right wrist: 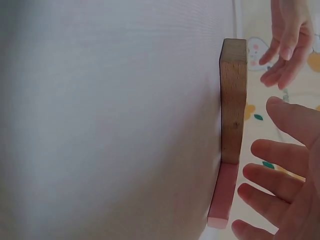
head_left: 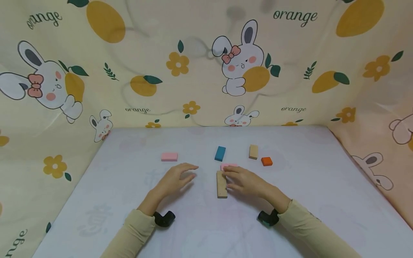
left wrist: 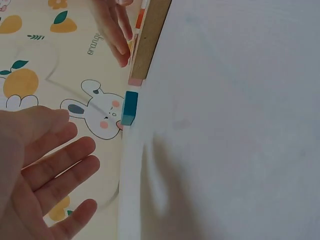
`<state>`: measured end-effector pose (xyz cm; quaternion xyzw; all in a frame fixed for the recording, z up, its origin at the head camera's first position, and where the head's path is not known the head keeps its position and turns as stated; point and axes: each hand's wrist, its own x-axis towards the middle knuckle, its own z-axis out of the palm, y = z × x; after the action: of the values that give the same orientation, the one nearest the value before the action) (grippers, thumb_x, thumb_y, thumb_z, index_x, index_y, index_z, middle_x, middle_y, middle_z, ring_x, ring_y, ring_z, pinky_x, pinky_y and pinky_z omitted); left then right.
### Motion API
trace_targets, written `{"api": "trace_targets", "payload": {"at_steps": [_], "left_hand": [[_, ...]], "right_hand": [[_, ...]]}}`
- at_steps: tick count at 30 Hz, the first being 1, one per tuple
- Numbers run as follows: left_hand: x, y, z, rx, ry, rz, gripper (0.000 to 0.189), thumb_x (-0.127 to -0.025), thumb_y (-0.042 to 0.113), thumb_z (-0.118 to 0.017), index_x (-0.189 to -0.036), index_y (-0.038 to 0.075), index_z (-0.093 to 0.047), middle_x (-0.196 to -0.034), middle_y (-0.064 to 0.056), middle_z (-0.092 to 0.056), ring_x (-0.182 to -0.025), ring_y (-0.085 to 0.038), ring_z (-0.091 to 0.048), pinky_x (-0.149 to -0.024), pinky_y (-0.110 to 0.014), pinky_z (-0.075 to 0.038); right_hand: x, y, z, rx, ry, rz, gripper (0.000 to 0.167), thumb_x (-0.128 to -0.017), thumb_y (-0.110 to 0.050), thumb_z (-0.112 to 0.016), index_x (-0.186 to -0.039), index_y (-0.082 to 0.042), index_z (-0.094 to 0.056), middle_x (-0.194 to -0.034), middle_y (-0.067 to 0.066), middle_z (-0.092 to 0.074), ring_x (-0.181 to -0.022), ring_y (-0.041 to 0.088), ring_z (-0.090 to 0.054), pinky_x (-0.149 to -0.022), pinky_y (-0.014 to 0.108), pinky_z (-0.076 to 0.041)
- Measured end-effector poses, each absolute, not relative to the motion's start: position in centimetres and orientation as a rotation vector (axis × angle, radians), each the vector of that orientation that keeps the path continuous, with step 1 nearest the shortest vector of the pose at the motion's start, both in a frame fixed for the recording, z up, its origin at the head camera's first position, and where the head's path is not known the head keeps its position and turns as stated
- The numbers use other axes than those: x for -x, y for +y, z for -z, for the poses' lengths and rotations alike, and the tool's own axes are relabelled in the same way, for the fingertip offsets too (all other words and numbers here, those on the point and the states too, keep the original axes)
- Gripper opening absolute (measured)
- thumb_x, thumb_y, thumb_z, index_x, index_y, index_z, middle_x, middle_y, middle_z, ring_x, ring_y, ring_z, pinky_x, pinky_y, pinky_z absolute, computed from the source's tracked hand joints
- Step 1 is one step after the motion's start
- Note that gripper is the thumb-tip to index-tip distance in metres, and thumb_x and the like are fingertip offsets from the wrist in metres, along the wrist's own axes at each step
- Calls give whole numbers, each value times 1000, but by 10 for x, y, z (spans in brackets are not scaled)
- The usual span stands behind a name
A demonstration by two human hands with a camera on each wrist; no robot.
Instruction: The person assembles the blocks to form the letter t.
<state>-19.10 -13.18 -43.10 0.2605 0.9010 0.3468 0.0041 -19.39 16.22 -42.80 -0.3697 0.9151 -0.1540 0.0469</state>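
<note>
In the head view a long plain wooden block (head_left: 221, 188) lies flat on the table, and a pink block (head_left: 228, 166) adjoins its far end. Close at the right side of these two is my right hand (head_left: 245, 181), its fingers spread and slightly bent around nothing. The right wrist view shows a gap between those fingers (right wrist: 272, 182) and the wooden block (right wrist: 233, 105). My left hand (head_left: 174, 179) hovers to the left, holding nothing, fingers extended and thumb apart. Beyond both hands lies a blue block (head_left: 220, 153).
Another pink block (head_left: 169, 157) lies at the back left of the white table (head_left: 193, 229). At the back right are a short plain wooden block (head_left: 253, 152) and an orange block (head_left: 266, 161). A printed cloth (head_left: 200, 46) hangs behind the table.
</note>
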Motion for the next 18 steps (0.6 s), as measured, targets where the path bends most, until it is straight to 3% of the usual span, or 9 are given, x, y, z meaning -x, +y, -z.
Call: {"api": "trace_targets", "payload": {"at_steps": [18], "left_hand": [[207, -153, 440, -758, 2863, -1178, 32, -93, 14, -63, -122, 2, -64, -123, -14, -68, -118, -30, -63, -103, -48, -48]], "right_hand": [[198, 157, 430, 1112, 2744, 420, 54, -91, -31, -64, -135, -1, -54, -149, 18, -47, -138, 35, -45, -107, 50, -44]]}}
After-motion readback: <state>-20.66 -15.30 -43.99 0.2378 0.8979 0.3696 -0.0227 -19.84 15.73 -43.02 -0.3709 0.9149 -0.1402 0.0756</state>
